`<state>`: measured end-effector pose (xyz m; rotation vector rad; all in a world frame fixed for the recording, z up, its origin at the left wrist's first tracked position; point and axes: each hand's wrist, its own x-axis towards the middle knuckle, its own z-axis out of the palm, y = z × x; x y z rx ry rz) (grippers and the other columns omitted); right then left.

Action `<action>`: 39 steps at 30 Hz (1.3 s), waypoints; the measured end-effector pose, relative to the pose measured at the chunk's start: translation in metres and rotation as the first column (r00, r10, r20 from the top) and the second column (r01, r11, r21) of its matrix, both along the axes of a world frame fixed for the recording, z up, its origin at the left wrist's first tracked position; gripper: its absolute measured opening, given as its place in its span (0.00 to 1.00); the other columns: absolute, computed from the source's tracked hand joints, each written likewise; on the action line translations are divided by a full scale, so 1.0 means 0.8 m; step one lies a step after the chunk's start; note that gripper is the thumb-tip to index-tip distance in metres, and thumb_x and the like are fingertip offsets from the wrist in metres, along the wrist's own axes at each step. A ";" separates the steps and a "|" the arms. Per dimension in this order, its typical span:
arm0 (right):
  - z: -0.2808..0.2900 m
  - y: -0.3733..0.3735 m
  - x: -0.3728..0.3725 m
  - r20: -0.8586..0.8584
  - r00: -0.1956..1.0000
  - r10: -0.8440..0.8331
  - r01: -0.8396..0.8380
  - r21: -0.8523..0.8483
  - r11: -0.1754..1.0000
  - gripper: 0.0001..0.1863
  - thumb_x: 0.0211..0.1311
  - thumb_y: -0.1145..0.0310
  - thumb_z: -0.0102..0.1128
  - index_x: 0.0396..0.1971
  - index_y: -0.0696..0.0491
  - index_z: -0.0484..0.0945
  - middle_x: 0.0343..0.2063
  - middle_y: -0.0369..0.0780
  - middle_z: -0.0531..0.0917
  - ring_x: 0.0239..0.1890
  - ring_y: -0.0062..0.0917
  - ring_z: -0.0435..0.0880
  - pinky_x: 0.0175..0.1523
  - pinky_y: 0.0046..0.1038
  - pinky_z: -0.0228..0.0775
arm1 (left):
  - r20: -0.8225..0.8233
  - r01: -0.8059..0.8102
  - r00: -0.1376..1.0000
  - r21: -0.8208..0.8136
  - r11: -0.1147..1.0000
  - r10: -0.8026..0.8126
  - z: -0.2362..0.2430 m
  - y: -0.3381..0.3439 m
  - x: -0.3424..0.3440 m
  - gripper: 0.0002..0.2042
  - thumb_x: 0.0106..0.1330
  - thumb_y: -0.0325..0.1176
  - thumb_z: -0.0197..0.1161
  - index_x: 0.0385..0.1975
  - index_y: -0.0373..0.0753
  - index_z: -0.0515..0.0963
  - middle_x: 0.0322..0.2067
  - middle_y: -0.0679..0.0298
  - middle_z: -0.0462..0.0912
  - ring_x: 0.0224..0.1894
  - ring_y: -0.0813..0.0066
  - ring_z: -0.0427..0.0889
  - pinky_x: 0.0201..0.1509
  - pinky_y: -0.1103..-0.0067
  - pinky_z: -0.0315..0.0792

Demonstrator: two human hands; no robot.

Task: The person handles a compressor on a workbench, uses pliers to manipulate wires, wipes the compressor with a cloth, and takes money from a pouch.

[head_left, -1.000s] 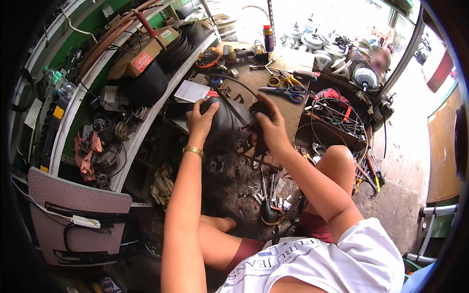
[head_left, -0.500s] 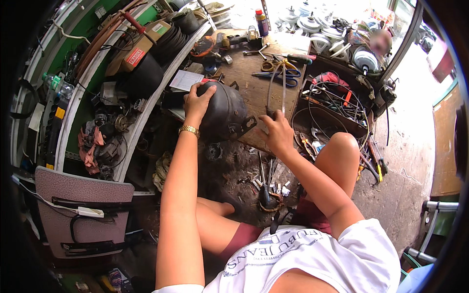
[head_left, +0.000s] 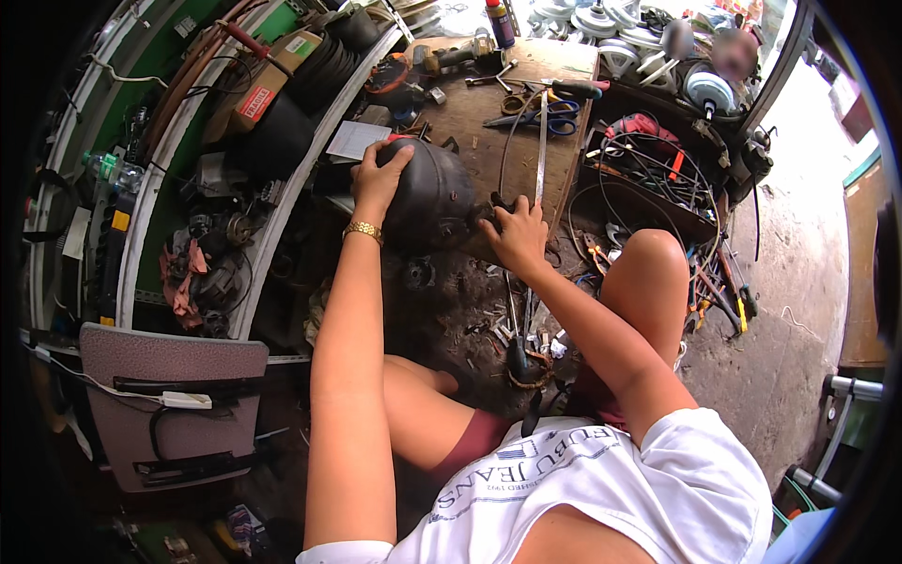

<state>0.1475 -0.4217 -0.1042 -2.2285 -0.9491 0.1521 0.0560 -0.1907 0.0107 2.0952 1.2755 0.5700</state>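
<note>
My left hand (head_left: 381, 179) grips the top left of a black, rounded compressor (head_left: 429, 199), thumb and fingers spread over its shell. The compressor rests tilted at the near edge of a wooden board (head_left: 474, 155). My right hand (head_left: 517, 233) is closed round the handle end of a hacksaw (head_left: 541, 150), whose straight blade and thin curved frame point away from me over the board. That hand is close to the compressor's right-side bracket; I cannot tell whether the saw touches it. Blue-handled scissors (head_left: 562, 122) lie beneath the saw's far end.
A tray of tools and cables (head_left: 648, 179) stands to the right, with pliers (head_left: 597, 254) near my knee. Metal shelves (head_left: 272, 197) crowded with parts line the left. A screwdriver (head_left: 517, 357) and scraps lie on the ground between my legs. A spray can (head_left: 501, 23) stands far back.
My right hand has shifted left, closer to the compressor's bracket, with the hacksaw still in it. My left hand keeps its place on the compressor. The whole view has moved slightly.
</note>
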 end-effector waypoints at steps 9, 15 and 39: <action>0.018 0.010 0.002 -0.236 0.970 -0.059 0.036 -0.098 0.994 0.20 0.61 0.48 0.63 0.45 0.45 0.86 0.57 0.46 0.71 0.65 0.53 0.62 0.60 0.54 0.59 | -0.033 -0.026 0.999 -0.027 0.999 0.025 0.010 -0.004 0.002 0.36 0.49 0.66 0.69 0.59 0.58 0.75 0.60 0.43 0.68 0.61 0.47 0.73 0.65 0.64 0.68; 0.016 -0.002 0.011 -0.295 0.955 -0.037 0.018 -0.066 0.998 0.19 0.60 0.50 0.64 0.46 0.44 0.87 0.56 0.44 0.72 0.63 0.50 0.63 0.59 0.53 0.59 | -0.021 -0.110 0.994 -0.051 0.993 0.109 0.015 -0.028 -0.009 0.37 0.49 0.67 0.69 0.59 0.58 0.75 0.59 0.43 0.69 0.62 0.47 0.72 0.65 0.64 0.68; 0.048 -0.113 0.130 0.188 0.929 0.320 -0.357 0.220 0.908 0.19 0.61 0.77 0.54 0.52 0.48 0.73 0.45 0.44 0.81 0.47 0.46 0.79 0.49 0.41 0.70 | 0.036 -0.019 0.999 0.277 0.961 0.010 -0.002 -0.150 0.009 0.33 0.60 0.60 0.67 0.59 0.44 0.76 0.60 0.53 0.65 0.62 0.54 0.70 0.67 0.66 0.64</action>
